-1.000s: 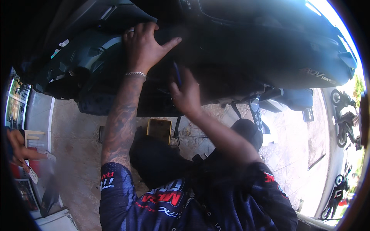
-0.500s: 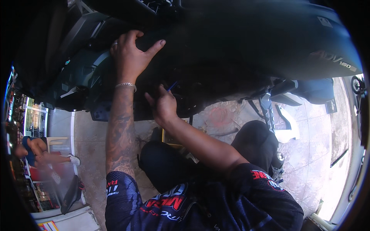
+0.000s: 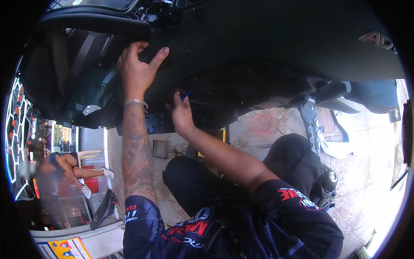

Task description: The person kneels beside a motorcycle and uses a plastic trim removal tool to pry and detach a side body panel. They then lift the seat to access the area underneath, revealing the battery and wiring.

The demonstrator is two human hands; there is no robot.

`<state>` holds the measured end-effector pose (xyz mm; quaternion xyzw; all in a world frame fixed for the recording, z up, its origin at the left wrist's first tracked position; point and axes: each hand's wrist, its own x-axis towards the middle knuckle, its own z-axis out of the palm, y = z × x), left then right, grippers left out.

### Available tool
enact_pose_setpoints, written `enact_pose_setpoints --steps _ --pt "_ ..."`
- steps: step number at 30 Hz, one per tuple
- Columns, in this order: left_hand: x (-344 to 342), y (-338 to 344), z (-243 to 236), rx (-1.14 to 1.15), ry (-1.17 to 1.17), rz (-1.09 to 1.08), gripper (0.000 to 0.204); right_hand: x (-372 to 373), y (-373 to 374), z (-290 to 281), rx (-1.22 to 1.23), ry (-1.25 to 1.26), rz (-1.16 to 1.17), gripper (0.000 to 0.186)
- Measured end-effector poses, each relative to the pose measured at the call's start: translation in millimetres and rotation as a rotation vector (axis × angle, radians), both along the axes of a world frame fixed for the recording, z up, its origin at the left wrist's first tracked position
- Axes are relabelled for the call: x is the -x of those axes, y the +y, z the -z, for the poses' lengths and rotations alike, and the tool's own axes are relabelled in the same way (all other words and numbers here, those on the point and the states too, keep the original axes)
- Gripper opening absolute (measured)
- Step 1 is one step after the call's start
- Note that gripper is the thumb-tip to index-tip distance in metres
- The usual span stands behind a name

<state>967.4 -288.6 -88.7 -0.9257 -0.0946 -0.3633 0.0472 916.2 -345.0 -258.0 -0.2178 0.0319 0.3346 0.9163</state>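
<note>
Open-air motorbike repair spot on a paved shopfront pavement: a dark scooter body (image 3: 267, 47) fills the upper view, its underside seen from below, with loose white fairing panels (image 3: 340, 134) lying on the stone tile floor (image 3: 379, 172) beside it. Sunlit paving and a red spray-painted circle (image 3: 264, 124) on the ground point to outdoor street-side work. At left, a shop window (image 3: 64, 139) and a seated person (image 3: 73, 166) suggest a row of small shops.

panel (image 3: 241, 47): black scooter bodywork, overhead, spans the upper frame | tool (image 3: 186, 94): thin, blue-tipped, pokes up into dark cavity beneath panel
</note>
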Motion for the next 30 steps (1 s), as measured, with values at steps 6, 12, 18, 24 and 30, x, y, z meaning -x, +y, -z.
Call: enact_pose_setpoints --steps 6,12,18,24,30 --pt "2 -2 2 -0.001 0.033 -0.011 0.057 0 9 19 0.009 -0.183 0.043 0.031" --pt "1 -1 0 0.042 0.065 0.024 0.057 7 2 17 0.111 -0.274 0.052 0.036" --pt "5 -3 1 0.018 0.076 0.026 0.060 8 -11 14 0.116 -0.337 0.009 0.037" --pt "12 -14 -2 0.013 0.154 0.065 0.078 9 -20 12 0.164 -0.401 -0.063 0.040" --pt "17 -30 0 -0.121 0.227 -0.011 0.101 -10 -24 14 0.154 -0.423 -0.136 0.040"
